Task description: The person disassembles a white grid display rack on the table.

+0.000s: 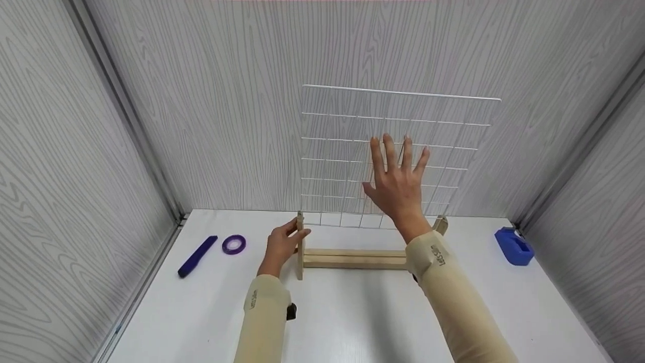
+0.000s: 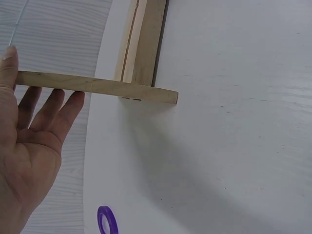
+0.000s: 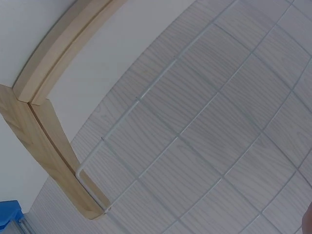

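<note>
A white wire grid panel (image 1: 332, 161) stands upright, its lower edge at a wooden stand (image 1: 352, 261) with two side pieces and a crossbar. My left hand (image 1: 282, 244) holds the stand's left side piece (image 2: 97, 85), thumb on one face and fingers on the other. Against the middle of the grid lies my right hand (image 1: 399, 189), fingers straight and spread. In the right wrist view, the grid's bottom corner sits along the stand's right side piece (image 3: 48, 156); only a bit of fingertip (image 3: 307, 219) shows there.
On the white table, a dark purple bar-shaped object (image 1: 197, 257) and a purple tape roll (image 1: 234, 244) lie to the left. A blue tape dispenser (image 1: 514, 247) sits far right. Wood-grain panels (image 1: 227, 101) enclose the back and sides.
</note>
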A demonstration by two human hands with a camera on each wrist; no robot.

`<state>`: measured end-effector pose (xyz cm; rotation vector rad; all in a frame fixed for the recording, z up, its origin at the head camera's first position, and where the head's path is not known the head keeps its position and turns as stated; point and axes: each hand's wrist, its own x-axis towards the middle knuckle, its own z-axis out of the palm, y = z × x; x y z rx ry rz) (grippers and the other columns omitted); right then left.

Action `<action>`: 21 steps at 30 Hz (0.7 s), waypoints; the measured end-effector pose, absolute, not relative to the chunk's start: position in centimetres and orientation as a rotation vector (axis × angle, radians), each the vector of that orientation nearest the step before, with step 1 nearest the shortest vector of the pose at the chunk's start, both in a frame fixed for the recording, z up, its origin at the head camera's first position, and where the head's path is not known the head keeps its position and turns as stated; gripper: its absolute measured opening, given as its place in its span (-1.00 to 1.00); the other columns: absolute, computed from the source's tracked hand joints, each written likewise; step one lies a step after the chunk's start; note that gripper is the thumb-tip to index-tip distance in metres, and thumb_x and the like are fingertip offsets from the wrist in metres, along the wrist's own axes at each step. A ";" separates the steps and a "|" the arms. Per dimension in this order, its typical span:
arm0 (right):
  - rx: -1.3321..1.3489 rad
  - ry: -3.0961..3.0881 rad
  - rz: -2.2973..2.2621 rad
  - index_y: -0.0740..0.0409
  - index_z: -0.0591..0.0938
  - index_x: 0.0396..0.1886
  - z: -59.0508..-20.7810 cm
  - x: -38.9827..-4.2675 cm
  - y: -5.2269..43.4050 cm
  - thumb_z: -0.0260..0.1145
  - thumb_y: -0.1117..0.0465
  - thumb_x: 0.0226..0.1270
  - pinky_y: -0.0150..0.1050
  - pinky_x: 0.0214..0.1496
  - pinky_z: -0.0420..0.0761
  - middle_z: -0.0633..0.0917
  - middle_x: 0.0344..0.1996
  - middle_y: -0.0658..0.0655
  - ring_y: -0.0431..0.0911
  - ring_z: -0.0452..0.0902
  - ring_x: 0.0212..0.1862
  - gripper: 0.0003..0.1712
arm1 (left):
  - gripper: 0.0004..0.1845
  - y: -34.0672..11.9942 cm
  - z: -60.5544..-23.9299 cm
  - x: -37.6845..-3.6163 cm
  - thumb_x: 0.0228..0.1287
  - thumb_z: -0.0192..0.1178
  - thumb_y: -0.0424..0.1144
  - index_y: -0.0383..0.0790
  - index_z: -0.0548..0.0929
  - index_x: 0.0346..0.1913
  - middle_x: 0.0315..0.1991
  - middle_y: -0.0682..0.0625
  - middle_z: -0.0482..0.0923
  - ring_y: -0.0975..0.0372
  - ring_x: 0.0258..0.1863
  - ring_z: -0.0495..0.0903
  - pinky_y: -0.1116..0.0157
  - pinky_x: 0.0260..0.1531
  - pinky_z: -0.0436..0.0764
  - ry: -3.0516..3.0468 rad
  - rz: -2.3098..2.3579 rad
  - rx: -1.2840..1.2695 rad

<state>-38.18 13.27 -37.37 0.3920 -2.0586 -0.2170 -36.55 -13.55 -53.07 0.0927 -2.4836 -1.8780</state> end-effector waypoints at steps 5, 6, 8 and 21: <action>0.392 -2.062 -0.221 0.04 0.04 0.65 -36.7 -38.2 13.2 0.55 -0.27 0.06 0.60 0.34 0.19 0.27 0.53 0.22 0.42 0.19 0.49 0.31 | -0.29 -13.5 -53.2 -36.6 0.40 0.30 -0.04 -0.02 0.32 0.53 0.46 -0.07 0.42 -0.01 0.37 0.51 0.07 0.09 0.70 -2.473 -1.900 0.113; 0.392 -2.058 -0.223 0.03 0.04 0.65 -36.6 -38.2 13.2 0.54 -0.27 0.06 0.59 0.34 0.20 0.27 0.53 0.22 0.42 0.20 0.49 0.31 | -0.29 -13.5 -53.3 -36.6 0.39 0.30 -0.03 -0.02 0.32 0.53 0.46 -0.07 0.42 -0.02 0.37 0.51 0.08 0.08 0.71 -2.473 -1.898 0.116; 0.392 -2.041 -0.221 0.03 0.05 0.65 -36.6 -38.0 13.1 0.55 -0.27 0.05 0.59 0.34 0.19 0.27 0.53 0.22 0.42 0.20 0.49 0.31 | -0.28 -13.6 -53.6 -36.6 0.39 0.31 -0.03 -0.03 0.32 0.53 0.46 -0.08 0.43 -0.02 0.37 0.51 0.08 0.07 0.71 -2.465 -1.894 0.103; 0.398 -2.044 -0.231 0.04 0.02 0.66 -35.1 -37.9 13.1 0.56 -0.29 0.03 0.60 0.35 0.17 0.27 0.53 0.23 0.43 0.17 0.50 0.35 | -0.27 -13.7 -53.7 -36.6 0.38 0.32 -0.02 -0.05 0.32 0.54 0.46 -0.11 0.42 -0.05 0.37 0.50 0.05 0.09 0.70 -2.456 -1.877 0.063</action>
